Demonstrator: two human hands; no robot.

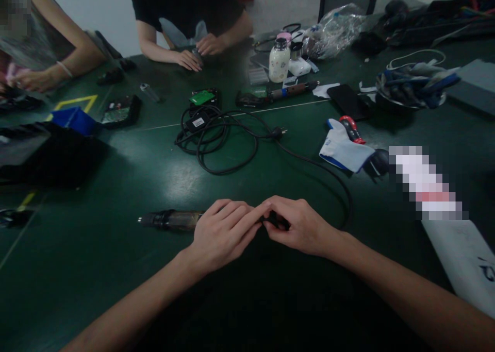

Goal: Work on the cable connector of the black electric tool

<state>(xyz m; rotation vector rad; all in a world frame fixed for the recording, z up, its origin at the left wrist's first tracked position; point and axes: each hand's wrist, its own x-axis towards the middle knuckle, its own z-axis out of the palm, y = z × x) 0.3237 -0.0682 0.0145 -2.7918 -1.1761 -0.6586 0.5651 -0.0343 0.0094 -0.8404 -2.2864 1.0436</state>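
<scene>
My left hand (224,231) lies closed over the rear part of a dark, semi-transparent electric screwdriver (170,219) that rests flat on the green table (116,269), its tip pointing left. My right hand (297,225) pinches the black cable end (276,220) where it meets the tool, fingertips touching those of the left hand. The black cable (332,179) runs from there in an arc to the right and back toward a coiled bundle (216,135) with a power brick farther away.
A white-and-blue glove (342,148) and a red-handled tool (351,129) lie to the right. A white bottle (279,61), a phone (348,101), circuit boards (203,97) and a blue box (75,120) sit farther off. Two other people work at the far left edge.
</scene>
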